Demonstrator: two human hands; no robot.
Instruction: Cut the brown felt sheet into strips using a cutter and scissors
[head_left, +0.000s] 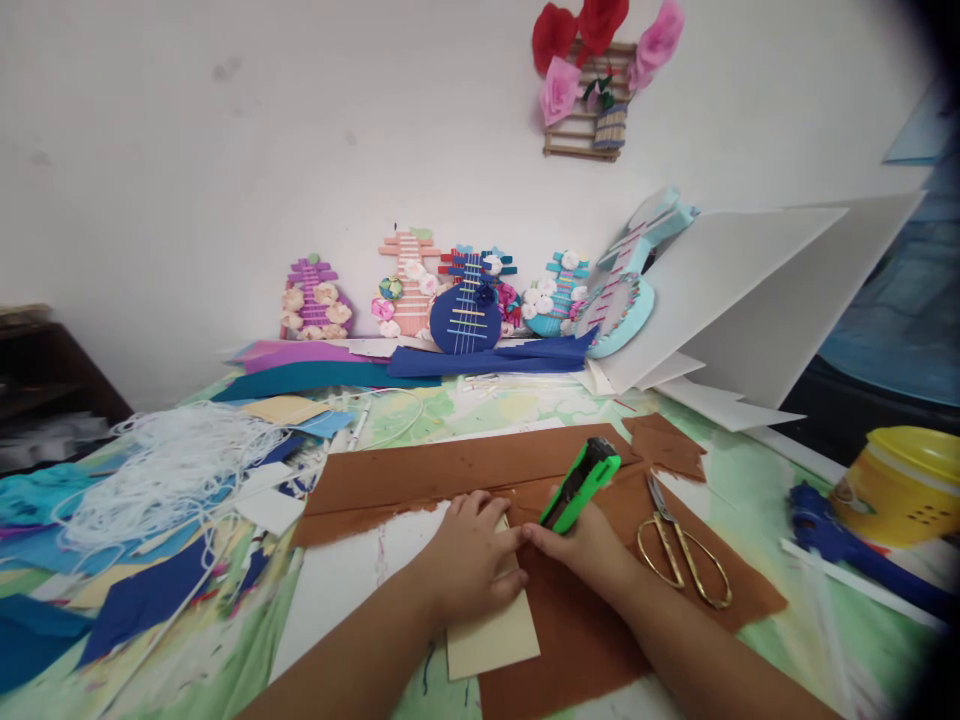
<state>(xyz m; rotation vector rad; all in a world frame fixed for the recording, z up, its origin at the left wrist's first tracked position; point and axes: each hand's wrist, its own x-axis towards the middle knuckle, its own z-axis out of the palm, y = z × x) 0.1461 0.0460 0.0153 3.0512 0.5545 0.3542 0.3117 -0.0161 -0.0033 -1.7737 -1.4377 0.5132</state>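
My left hand [476, 560] lies over a cream strip of card [495, 645], its fingers spread and pressing it down. The strip rests on brown crepe-like paper [570, 620] and a white sheet [337, 600]. In my right hand [592, 560] is a green-and-black box cutter [581, 485], tilted, its upper end sticking out above the fist. The cutter's lower end sits close beside the left fingers; its tip is hidden. Gold-handled scissors [684, 550] lie partly opened on the brown paper, right of my right hand.
A tangle of white cord [180, 470] and blue paper scraps [154, 595] cover the left side. Several paper-decorated lutes, including a dark blue lute [466, 315], stand along the wall. White boards [735, 280] lean at the right, near a yellow tub [900, 490] and a blue glue gun [840, 530].
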